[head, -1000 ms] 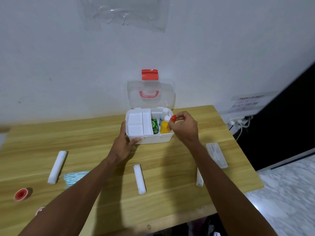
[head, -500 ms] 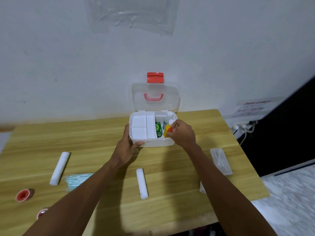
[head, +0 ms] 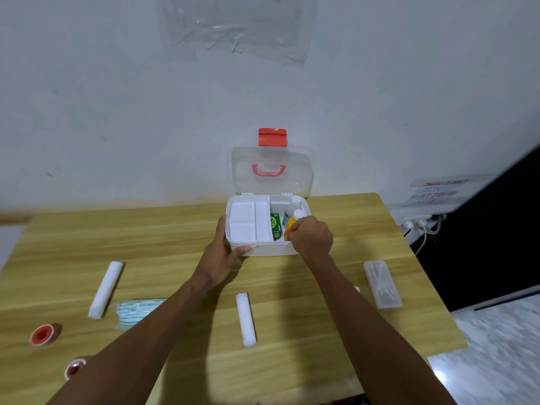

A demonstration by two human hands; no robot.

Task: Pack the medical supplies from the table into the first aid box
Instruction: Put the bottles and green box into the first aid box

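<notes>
Wooden table (head: 181, 241) | right hand (head: 314, 238) fingers grasp yellow bottle (head: 290, 225) (cap away) | left hand (head: 223, 258) grips box (head: 263, 249)

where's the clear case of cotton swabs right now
In the head view the clear swab case lies flat on the table's right side, beyond the right forearm and right of the first aid box.

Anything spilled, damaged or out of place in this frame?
Nothing stands out. The first aid box sits square with its lid open, the right hand is lowering a small red-tipped item into it, and no spill shows.
</notes>
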